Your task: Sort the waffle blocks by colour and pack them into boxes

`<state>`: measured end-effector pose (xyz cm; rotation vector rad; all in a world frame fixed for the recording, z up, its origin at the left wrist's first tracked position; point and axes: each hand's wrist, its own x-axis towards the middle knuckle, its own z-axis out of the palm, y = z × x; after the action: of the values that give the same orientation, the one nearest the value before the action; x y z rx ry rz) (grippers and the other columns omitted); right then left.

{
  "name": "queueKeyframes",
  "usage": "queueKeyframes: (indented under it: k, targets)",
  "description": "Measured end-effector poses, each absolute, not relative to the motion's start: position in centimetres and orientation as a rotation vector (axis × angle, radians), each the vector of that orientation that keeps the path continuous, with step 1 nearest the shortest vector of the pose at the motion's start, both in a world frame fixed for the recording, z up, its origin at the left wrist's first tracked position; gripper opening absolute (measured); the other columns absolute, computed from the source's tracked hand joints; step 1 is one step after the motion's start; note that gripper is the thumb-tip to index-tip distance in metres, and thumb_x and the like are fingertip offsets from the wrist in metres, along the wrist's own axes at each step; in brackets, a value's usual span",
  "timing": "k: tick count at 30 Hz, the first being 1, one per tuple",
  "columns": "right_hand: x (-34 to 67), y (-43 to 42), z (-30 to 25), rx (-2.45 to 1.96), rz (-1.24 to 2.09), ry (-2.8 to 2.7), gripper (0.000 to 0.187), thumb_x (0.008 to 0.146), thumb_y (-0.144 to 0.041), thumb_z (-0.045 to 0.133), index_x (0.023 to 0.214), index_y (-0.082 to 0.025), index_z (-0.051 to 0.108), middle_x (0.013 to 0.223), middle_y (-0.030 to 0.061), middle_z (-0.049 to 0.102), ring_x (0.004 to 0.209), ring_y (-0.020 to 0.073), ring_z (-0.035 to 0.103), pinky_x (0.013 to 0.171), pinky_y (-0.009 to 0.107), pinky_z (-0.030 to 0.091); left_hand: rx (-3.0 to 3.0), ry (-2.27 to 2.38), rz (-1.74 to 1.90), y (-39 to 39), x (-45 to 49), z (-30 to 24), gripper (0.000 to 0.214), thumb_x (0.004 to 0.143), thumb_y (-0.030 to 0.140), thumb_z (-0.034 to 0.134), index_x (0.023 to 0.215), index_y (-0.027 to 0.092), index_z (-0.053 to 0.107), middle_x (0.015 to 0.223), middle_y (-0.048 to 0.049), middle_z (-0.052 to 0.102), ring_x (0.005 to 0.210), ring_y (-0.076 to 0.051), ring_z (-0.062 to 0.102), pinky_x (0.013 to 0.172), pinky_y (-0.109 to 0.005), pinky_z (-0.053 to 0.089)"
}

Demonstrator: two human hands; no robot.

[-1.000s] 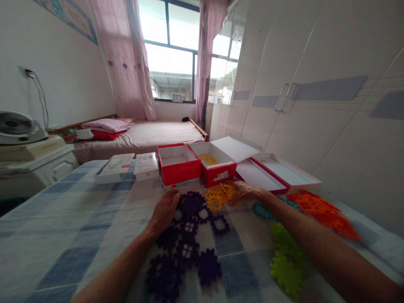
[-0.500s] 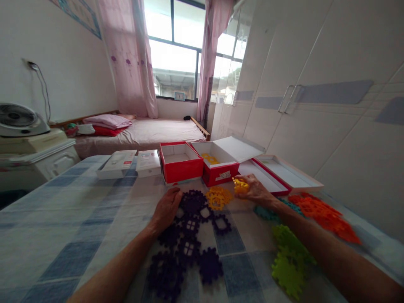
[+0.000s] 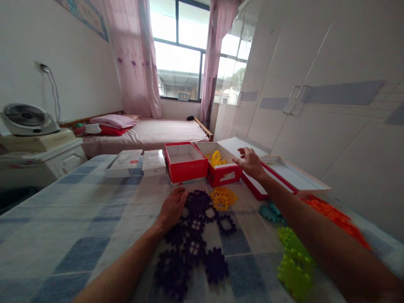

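Note:
My right hand (image 3: 249, 162) is raised at the right side of an open red box (image 3: 223, 176), with its fingers apart and nothing in them. Yellow interlocking pieces (image 3: 216, 158) lie inside that box. My left hand (image 3: 173, 205) rests flat on the tablecloth, against the left edge of a spread of dark purple interlocking pieces (image 3: 195, 226); some of its fingertips are hard to see. A small heap of orange-yellow pieces (image 3: 223, 198) lies on the cloth, between the purple pieces and the red box.
Another open red box (image 3: 188, 169) and two white boxes (image 3: 124, 162) (image 3: 154, 162) stand to the left. A shallow tray-like lid (image 3: 296, 174) lies at the right. Teal (image 3: 271, 212), lime green (image 3: 295, 265) and orange-red pieces (image 3: 336, 221) lie near my right arm.
My right hand has moved up toward the red box and let go of the yellow pieces, which are now inside it. My left hand stays beside the purple pieces. The view has shifted slightly.

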<state>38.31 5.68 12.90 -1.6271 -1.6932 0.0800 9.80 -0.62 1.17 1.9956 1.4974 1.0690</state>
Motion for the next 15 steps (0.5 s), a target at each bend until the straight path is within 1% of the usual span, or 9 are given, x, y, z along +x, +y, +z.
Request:
queueKeyframes:
  k: [1, 2, 3, 4, 6, 8, 10, 12, 15]
  targets:
    - [38.3, 4.4, 11.9, -1.583, 0.145, -1.813, 0.047, 0.075, -0.038, 0.062, 0.114, -0.013, 0.057, 0.107, 0.0126, 0.06, 0.09, 0.0205, 0.06, 0.084, 0.036, 0.048, 2.001, 1.501, 1.064, -0.6, 9.8, 1.1, 0.045, 0.09, 0.042, 0.029, 0.103, 0.014, 0.062, 0.113, -0.0103, 0.062, 0.105, -0.021, 0.058, 0.097, -0.033, 0.041]
    - [38.3, 3.2, 10.9, -1.542, 0.234, -1.951, 0.044, 0.076, -0.04, 0.061, 0.112, -0.014, 0.059, 0.103, 0.0107, 0.061, 0.089, 0.0198, 0.061, 0.084, 0.035, 0.048, 2.008, 1.502, 1.059, -0.5, 9.8, 1.1, 0.045, 0.09, 0.042, 0.029, 0.102, 0.014, 0.062, 0.113, -0.0103, 0.062, 0.105, -0.021, 0.058, 0.097, -0.033, 0.041]
    - [38.3, 2.1, 9.9, -1.504, 0.328, -2.096, 0.045, 0.076, -0.042, 0.061, 0.112, -0.016, 0.06, 0.105, 0.0098, 0.062, 0.093, 0.0204, 0.06, 0.086, 0.035, 0.047, 2.016, 1.501, 1.055, -0.5, 9.8, 1.1, 0.045, 0.09, 0.042, 0.029, 0.101, 0.014, 0.063, 0.114, -0.0103, 0.062, 0.105, -0.021, 0.058, 0.097, -0.033, 0.041]
    - [38.1, 1.1, 8.9, -1.476, 0.415, -2.227, 0.049, 0.074, -0.046, 0.063, 0.115, -0.019, 0.06, 0.112, 0.0096, 0.06, 0.101, 0.0218, 0.058, 0.09, 0.035, 0.045, 2.023, 1.5, 1.055, -0.5, 9.8, 1.1, 0.045, 0.09, 0.042, 0.029, 0.1, 0.014, 0.063, 0.114, -0.0103, 0.062, 0.105, -0.021, 0.058, 0.098, -0.033, 0.041]
    - [37.6, 0.0, 7.2, -1.473, 0.52, -2.405, 0.065, 0.068, -0.051, 0.067, 0.126, -0.024, 0.054, 0.128, 0.009, 0.051, 0.116, 0.0252, 0.05, 0.097, 0.036, 0.041, 2.033, 1.5, 1.056, -0.4, 9.8, 1.0, 0.046, 0.09, 0.042, 0.029, 0.1, 0.013, 0.063, 0.113, -0.0107, 0.061, 0.104, -0.022, 0.058, 0.098, -0.034, 0.04]
    - [37.1, -0.3, 6.0, -1.551, 0.537, -2.46, 0.077, 0.064, -0.056, 0.068, 0.133, -0.027, 0.047, 0.136, 0.0087, 0.045, 0.122, 0.0283, 0.044, 0.099, 0.039, 0.038, 2.033, 1.502, 1.044, -0.4, 9.8, 1.0, 0.047, 0.09, 0.042, 0.029, 0.1, 0.013, 0.063, 0.114, -0.0114, 0.061, 0.105, -0.022, 0.058, 0.098, -0.035, 0.041]
    - [36.8, 0.0, 5.4, -1.633, 0.489, -2.468, 0.082, 0.063, -0.057, 0.068, 0.136, -0.028, 0.044, 0.137, 0.0098, 0.045, 0.123, 0.0308, 0.044, 0.1, 0.042, 0.037, 2.034, 1.5, 1.035, -0.4, 9.7, 1.0, 0.048, 0.09, 0.042, 0.028, 0.101, 0.012, 0.063, 0.115, -0.0121, 0.061, 0.106, -0.023, 0.057, 0.097, -0.036, 0.041]
    - [36.8, 0.5, 5.2, -1.663, 0.424, -2.481, 0.08, 0.064, -0.053, 0.069, 0.136, -0.027, 0.045, 0.136, 0.011, 0.047, 0.121, 0.0317, 0.046, 0.099, 0.042, 0.037, 2.036, 1.495, 1.04, -0.4, 9.7, 1.1, 0.048, 0.09, 0.042, 0.028, 0.102, 0.011, 0.063, 0.115, -0.012, 0.06, 0.107, -0.023, 0.057, 0.097, -0.036, 0.041]
    - [37.4, 1.0, 5.2, -1.658, 0.397, -2.445, 0.065, 0.066, -0.04, 0.069, 0.128, -0.024, 0.055, 0.125, 0.0109, 0.058, 0.111, 0.0288, 0.055, 0.094, 0.037, 0.041, 2.037, 1.501, 1.045, -0.4, 9.7, 1.1, 0.048, 0.09, 0.043, 0.028, 0.102, 0.012, 0.063, 0.115, -0.0115, 0.06, 0.106, -0.022, 0.057, 0.097, -0.036, 0.041]
